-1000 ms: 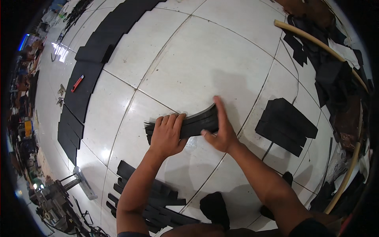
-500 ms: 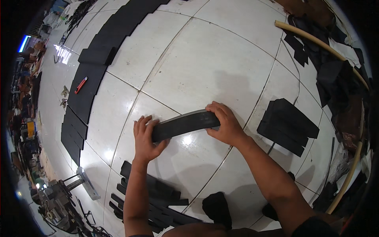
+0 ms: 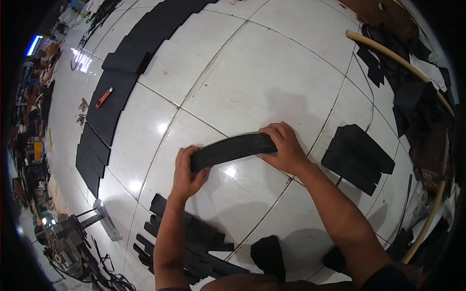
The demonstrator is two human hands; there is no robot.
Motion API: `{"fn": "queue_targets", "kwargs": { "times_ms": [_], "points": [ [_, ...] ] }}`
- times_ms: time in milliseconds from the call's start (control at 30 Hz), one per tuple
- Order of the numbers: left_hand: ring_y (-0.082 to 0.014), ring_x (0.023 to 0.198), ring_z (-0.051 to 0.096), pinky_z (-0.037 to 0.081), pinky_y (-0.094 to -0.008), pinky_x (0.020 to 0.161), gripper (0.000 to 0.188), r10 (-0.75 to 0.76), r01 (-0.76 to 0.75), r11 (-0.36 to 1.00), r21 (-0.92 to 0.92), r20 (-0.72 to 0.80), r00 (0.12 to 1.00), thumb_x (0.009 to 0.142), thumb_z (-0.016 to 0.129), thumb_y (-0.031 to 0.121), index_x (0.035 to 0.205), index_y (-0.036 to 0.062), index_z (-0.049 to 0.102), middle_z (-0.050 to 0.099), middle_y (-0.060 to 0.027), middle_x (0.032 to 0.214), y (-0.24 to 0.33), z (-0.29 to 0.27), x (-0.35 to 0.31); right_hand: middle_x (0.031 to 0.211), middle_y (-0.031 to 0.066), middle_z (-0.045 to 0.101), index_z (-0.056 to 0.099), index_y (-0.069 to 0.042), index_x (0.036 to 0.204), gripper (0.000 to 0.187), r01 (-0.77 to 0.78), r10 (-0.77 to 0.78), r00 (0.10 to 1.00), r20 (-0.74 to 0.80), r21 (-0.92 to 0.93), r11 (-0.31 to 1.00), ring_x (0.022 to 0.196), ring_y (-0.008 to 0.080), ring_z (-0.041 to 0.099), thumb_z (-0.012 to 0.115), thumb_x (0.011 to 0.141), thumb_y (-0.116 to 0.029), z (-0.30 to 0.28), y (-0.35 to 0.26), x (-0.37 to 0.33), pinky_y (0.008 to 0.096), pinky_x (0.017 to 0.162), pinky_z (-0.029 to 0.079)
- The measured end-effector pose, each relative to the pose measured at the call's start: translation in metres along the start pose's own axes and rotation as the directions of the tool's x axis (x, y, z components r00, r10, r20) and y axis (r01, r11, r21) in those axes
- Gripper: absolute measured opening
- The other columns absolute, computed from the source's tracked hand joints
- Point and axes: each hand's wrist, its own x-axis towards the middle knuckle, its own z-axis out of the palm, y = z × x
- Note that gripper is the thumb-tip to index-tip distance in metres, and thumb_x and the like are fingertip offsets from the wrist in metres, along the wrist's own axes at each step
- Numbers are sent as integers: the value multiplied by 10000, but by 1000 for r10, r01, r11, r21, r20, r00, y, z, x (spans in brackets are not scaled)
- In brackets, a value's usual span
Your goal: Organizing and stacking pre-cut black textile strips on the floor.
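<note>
A black, slightly curved stack of flat strips (image 3: 233, 151) spans the space between my hands, above the white tiled floor. My left hand (image 3: 188, 169) grips its left end, with the thumb below and the fingers along the upper edge. Around the right end, my right hand (image 3: 286, 148) is closed in the same way. The strip bows upward in the middle, and a thin paler edge shows along its top. Whether it is one thick piece or several layers, I cannot tell for certain.
At left, overlapping black sheets (image 3: 128, 80) form a long row with a red pen-like tool (image 3: 104, 98) on top. Black pieces (image 3: 359, 157) lie at right, others (image 3: 189, 233) by my left forearm. A machine (image 3: 73, 242) stands lower left. A curved tan pole (image 3: 388, 51) borders dark scraps.
Both hands have shifted slightly right with the black strips still held. The left fingers have closed in more along the end. The whole view has shifted a little.
</note>
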Motion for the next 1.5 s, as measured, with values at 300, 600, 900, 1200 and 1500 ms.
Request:
{"fn": "queue_targets", "kwargs": {
  "times_ms": [300,600,900,1200,1500],
  "points": [
    [-404,1283,424,138,-574,1143,585,79,-77,966,247,3,997,782,681,243,1275,22,456,524,-182,1255,3,2,-2,1176,109,497,511,-99,1221,615,78,-94,992,-79,-185,980,1159,323,456,785,719,-325,6,7,1,457,1047,349],
    [-327,1217,491,327,-428,1082,597,-37,35,997,-63,-23,999,777,681,83,1310,-28,438,535,-196,1240,-10,0,-7,1198,158,520,480,-54,1250,626,82,-81,996,-28,43,996,1146,351,485,769,708,-178,-8,13,-4,455,1017,391],
    [-184,1042,564,446,-316,931,562,-96,230,833,-502,279,956,728,726,-20,1247,-21,510,586,-109,1112,124,2,50,1237,138,516,430,-65,1336,709,-278,410,900,-144,534,798,1133,243,537,812,742,-126,-113,-39,-129,379,962,457],
    [-209,935,611,497,-323,799,723,-101,438,803,-404,632,768,755,832,270,1244,-11,380,616,-178,1007,246,134,113,1108,87,549,440,-31,1307,647,-477,890,420,-180,791,384,976,162,552,783,758,-57,-209,4,-256,278,825,474],
    [-214,918,583,473,-315,809,706,-165,428,850,-305,618,768,761,832,287,1161,11,320,601,-167,953,268,183,125,1010,62,585,444,23,1300,672,-313,945,266,-188,911,269,855,108,517,809,768,-163,-211,33,-262,240,713,417]
  ]
}}
